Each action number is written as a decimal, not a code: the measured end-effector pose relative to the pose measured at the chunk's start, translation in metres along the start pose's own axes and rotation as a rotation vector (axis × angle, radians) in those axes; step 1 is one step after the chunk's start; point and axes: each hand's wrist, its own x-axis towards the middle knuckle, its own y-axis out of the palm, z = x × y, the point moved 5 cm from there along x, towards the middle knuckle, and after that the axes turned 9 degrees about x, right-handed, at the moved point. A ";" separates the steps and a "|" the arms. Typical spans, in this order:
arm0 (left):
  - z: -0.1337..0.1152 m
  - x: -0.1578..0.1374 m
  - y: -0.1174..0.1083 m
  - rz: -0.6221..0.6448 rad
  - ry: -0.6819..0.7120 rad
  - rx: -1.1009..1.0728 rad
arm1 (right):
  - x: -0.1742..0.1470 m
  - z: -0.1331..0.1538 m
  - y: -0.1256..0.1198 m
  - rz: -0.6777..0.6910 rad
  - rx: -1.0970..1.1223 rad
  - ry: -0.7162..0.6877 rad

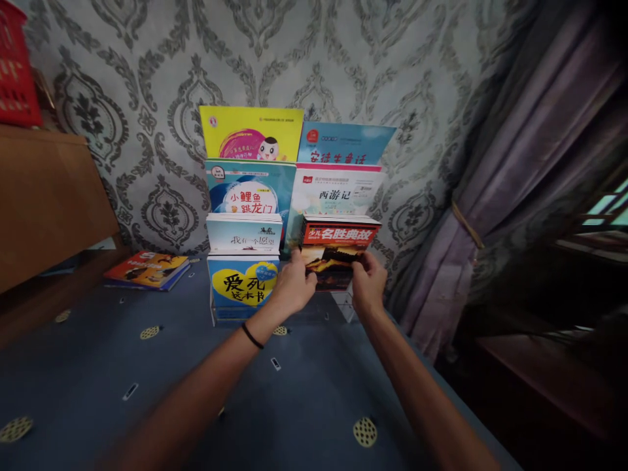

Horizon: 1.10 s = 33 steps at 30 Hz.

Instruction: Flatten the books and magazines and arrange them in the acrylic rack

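Observation:
Both my hands are on a book with a red and dark cover (338, 252), at the lower right of a tiered clear book stand (212, 304). My left hand (295, 282), a black band at its wrist, grips the book's left edge. At the right edge, the fingers of my right hand (369, 281) are closed on it. Left of it stand a blue book with a yellow heart (245, 281) and a pale blue book (244, 235). Behind are a teal book (250, 186), a white book (336, 193), a yellow book (250, 131) and a blue book (348, 140).
A small stack of books (150, 269) lies to the left on the blue patterned tablecloth (196, 379). A brown box (49, 203) with a red basket (17, 72) on top is at the far left. A tied purple curtain (451, 261) hangs at the right, against the patterned wall.

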 end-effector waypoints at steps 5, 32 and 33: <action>0.000 -0.001 0.004 0.016 0.019 -0.044 | -0.002 -0.001 -0.002 0.000 0.055 0.053; -0.002 -0.001 -0.003 -0.036 0.053 -0.087 | -0.007 0.030 0.001 -0.022 -0.077 -0.059; -0.002 -0.001 -0.002 -0.034 0.048 -0.090 | -0.009 0.040 0.000 -0.049 -0.155 -0.140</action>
